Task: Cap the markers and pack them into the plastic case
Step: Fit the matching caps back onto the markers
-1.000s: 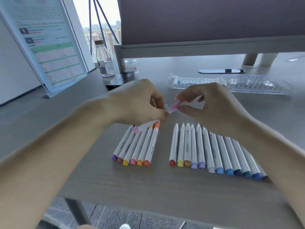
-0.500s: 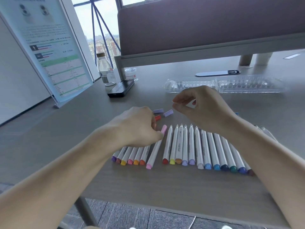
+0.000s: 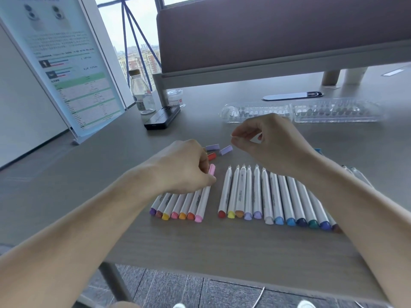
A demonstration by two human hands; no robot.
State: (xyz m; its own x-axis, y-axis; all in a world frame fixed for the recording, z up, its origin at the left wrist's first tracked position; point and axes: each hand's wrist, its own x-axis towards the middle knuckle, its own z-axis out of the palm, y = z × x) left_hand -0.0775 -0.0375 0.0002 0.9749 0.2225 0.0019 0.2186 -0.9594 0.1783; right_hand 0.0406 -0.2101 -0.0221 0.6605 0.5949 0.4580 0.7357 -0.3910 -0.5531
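Observation:
Two rows of white markers lie on the grey table. The left row (image 3: 178, 204) is capped; my left hand (image 3: 184, 168) rests over its far ends and holds the pink-capped marker (image 3: 203, 201) at the row's right edge. The right row (image 3: 266, 196) lies with bare tips pointing away. Above that row hovers my right hand (image 3: 266, 141), fingers curled, thumb and forefinger close together with nothing visible between them. Loose caps lie between my hands: two lilac ones (image 3: 225, 150) and a red one (image 3: 211, 156). The clear plastic case (image 3: 300, 111) lies open behind.
A black remote-like device (image 3: 162, 117), a glass bottle (image 3: 142, 96) and a small jar (image 3: 175, 97) stand at the back left. A leaning printed board (image 3: 66, 70) is on the left. A flat blue-black object (image 3: 293, 96) lies behind the case. The table's near edge runs below the markers.
One second ago both hands held the pink marker up and pressed its cap on. My left hand has since laid it down at the capped row's right edge, and my right hand has let go.

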